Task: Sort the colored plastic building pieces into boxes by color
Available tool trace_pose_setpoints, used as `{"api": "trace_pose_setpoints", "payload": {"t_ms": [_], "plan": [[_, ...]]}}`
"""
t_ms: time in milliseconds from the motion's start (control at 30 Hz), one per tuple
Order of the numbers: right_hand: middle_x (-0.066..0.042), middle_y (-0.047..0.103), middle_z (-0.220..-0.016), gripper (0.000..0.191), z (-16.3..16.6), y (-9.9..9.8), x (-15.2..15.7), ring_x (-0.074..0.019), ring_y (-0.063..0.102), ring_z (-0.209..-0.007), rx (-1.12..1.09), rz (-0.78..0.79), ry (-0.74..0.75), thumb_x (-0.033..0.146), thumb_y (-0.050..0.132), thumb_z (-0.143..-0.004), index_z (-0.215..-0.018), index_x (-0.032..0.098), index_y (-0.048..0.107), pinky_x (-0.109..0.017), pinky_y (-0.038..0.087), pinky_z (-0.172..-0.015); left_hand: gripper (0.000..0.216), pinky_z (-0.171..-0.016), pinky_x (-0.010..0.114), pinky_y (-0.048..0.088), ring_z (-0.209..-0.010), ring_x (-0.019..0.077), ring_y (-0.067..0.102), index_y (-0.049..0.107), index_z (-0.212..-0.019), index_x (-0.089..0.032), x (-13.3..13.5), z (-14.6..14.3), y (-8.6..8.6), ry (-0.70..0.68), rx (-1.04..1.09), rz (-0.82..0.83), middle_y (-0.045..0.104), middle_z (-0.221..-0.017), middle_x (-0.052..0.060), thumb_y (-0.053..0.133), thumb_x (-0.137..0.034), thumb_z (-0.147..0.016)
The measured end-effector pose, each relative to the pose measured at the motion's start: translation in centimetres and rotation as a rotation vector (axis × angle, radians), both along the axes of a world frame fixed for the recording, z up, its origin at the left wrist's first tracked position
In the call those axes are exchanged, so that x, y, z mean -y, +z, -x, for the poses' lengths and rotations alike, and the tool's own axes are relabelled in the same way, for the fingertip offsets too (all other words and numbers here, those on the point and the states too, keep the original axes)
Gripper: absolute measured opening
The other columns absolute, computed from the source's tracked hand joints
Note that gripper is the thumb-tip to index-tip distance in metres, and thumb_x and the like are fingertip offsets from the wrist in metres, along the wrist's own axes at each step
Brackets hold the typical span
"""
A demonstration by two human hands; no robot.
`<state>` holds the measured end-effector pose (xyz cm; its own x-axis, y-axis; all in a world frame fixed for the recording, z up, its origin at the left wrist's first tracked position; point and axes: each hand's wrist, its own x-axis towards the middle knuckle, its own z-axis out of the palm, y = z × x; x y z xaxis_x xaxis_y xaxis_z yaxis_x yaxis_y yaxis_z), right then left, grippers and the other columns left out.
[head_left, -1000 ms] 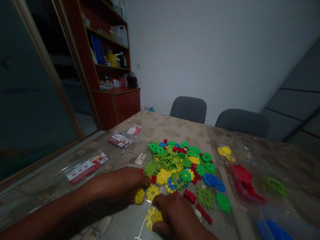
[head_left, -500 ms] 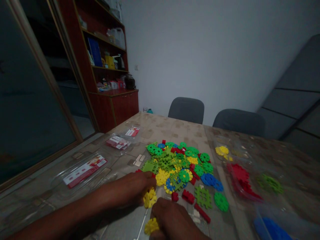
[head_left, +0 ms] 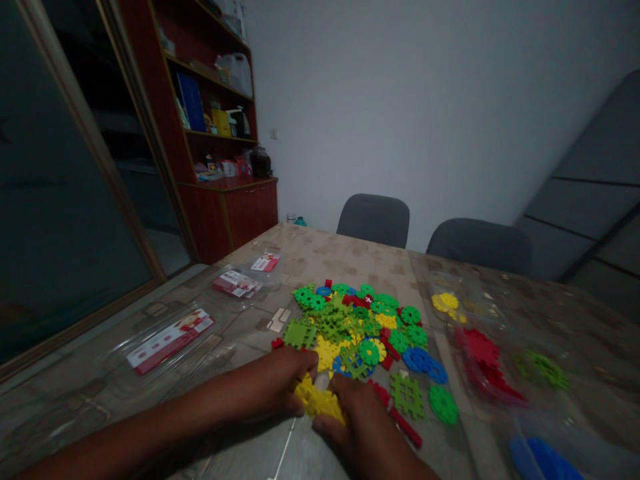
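- Your hands, lower centre: two, one left hand (head_left: 289, 379) and one right hand (head_left: 361, 415).
- Yellow plastic discs (head_left: 318, 400) between them: several, too overlapped for you to count.
- Lower right of centre, you have one green notched disc (head_left: 443, 405), one green lattice piece (head_left: 407, 395), one red bar (head_left: 405, 427).
- Labelled clear packages (head_left: 173, 340), left: at least three.
- Clear containers of pieces (head_left: 493, 392), right: at least three.
- Grey chairs (head_left: 374, 220), centre and right: two.

The yellow, notched plastic pieces (head_left: 319, 400) at lower centre looked matt; the clear, rectangular plastic tray (head_left: 116, 353) at lower left, glossy; the red-brown wooden shelf unit (head_left: 181, 160) at upper left, smooth.
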<state>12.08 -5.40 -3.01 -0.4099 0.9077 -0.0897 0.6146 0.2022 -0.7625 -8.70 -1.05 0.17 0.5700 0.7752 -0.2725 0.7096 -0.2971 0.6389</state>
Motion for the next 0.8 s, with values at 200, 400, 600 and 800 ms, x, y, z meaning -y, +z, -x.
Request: {"api": "trace_pose_setpoints", "payload": {"t_ms": [200,400,600,800], "plan": [[-0.012,0.07,-0.124,0.034,-0.8,-1.0,0.1,-0.0286,0.063,-0.115,0.09,-0.027,-0.039,0.022,0.066,-0.085,-0.119,0.021,0.064,-0.034,0.046,-0.093,0.035,-0.078,0.029,0.046,-0.091,0.0214,0.062,0.062,-0.104,-0.024,0.0,0.0,0.0,0.01,0.032,0.015,0.069,-0.101,-0.001,0.064,-0.009,-0.073],[-0.008,0.068,-0.119,0.047,-2.1,-0.6,0.2,-0.023,0.064,-0.103,0.112,0.057,0.07,0.009,0.061,-0.077,-0.122,0.022,0.058,-0.031,0.044,-0.09,0.044,-0.089,0.031,0.048,-0.102,0.0204,0.064,0.065,-0.105,-0.025,0.2,-0.1,0.0,-0.055,0.127,0.041,0.071,-0.108,0.0,0.057,0.001,-0.071],[-0.005,0.067,-0.108,0.044,-1.3,-0.4,-0.2,-0.0218,0.061,-0.097,0.082,0.028,0.005,0.006,0.061,-0.074,-0.114,0.022,0.057,-0.029,0.042,-0.084,0.042,-0.087,0.032,0.048,-0.101,0.0228,0.064,0.067,-0.108,-0.023,0.3,-0.3,-0.2,-0.062,0.112,0.014,0.072,-0.11,0.002,0.056,-0.003,-0.072],[-0.007,0.068,-0.105,0.047,-0.8,-0.4,-0.4,-0.0231,0.063,-0.094,0.06,0.031,-0.047,0.007,0.061,-0.077,-0.121,0.021,0.057,-0.03,0.044,-0.08,0.021,-0.074,0.03,0.043,-0.089,0.0222,0.061,0.062,-0.089,-0.021,0.4,-0.4,-0.1,-0.009,0.031,-0.023,0.068,-0.093,0.0,0.064,-0.011,-0.071]]}}
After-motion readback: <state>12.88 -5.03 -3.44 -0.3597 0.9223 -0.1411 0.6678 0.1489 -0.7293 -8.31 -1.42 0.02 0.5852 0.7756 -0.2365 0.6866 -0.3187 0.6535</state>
